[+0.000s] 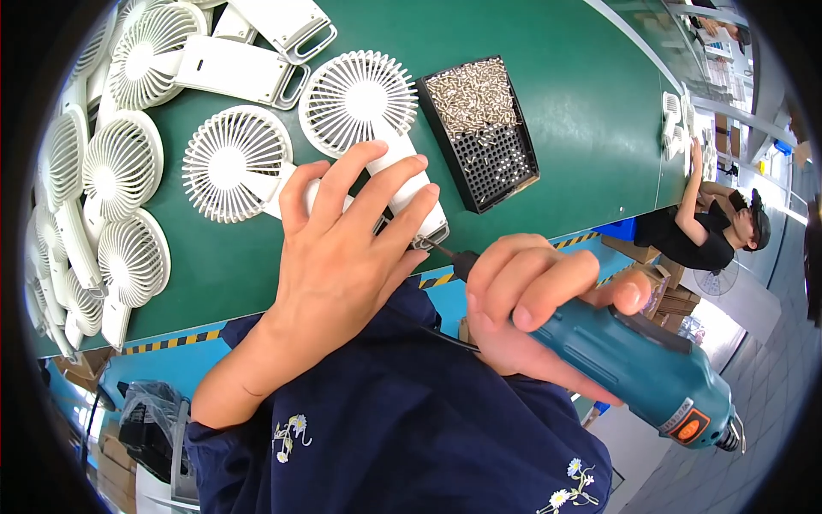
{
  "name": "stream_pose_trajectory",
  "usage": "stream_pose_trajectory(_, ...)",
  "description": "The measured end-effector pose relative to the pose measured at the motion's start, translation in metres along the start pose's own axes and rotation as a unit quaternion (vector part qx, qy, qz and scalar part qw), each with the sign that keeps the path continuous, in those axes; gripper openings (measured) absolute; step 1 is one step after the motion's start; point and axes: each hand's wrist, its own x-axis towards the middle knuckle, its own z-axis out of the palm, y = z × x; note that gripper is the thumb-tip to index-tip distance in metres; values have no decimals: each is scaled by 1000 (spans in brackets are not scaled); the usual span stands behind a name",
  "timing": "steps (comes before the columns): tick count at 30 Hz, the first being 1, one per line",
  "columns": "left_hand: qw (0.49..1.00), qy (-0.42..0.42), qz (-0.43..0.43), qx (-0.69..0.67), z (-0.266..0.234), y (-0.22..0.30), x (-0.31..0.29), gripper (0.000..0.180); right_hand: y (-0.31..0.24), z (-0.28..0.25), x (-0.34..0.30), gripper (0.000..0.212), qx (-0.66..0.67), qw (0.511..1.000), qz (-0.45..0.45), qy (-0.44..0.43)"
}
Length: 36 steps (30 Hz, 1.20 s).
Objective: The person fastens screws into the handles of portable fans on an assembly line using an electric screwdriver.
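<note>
My left hand reaches over a white handheld fan, its fingers holding the handle down against the green table. Beside it lies a second white handheld fan, its handle partly hidden under my left fingers. My right hand is wrapped around a teal electric screwdriver held at a slant. The thin bit meets the lower end of the first fan's handle, close to my left thumb. Whether a screw sits under the tip is too small to tell.
A black tray of small metal screws stands right of the fans. More white fans are piled along the left, others at the back. The green table's near edge runs in front of me. Another person works at the far right.
</note>
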Motion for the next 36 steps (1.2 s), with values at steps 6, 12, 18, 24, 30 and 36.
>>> stream_pose_trajectory(6,1000,1,-4,10,2,0,0,55,4,-2,-3,79,-13,999,24,-27)
stream_pose_trajectory(12,1000,-4,-4,4,2,1,1,57,-1,6,0,19,-30,998,55,-2)
stream_pose_trajectory(18,1000,-8,-2,2,2,0,1,58,1,-2,-2,60,-4,999,-41,31)
stream_pose_trajectory(24,1000,0,-10,12,4,5,1,59,10,-35,30,86,-7,991,-79,106)
stream_pose_trajectory(30,998,19,-19,55,-12,-5,-5,69,25,-54,36,91,-8,991,-83,107)
stream_pose_trajectory(36,994,-51,-31,86,-2,2,-9,71,36,-49,34,91,11,992,-58,111)
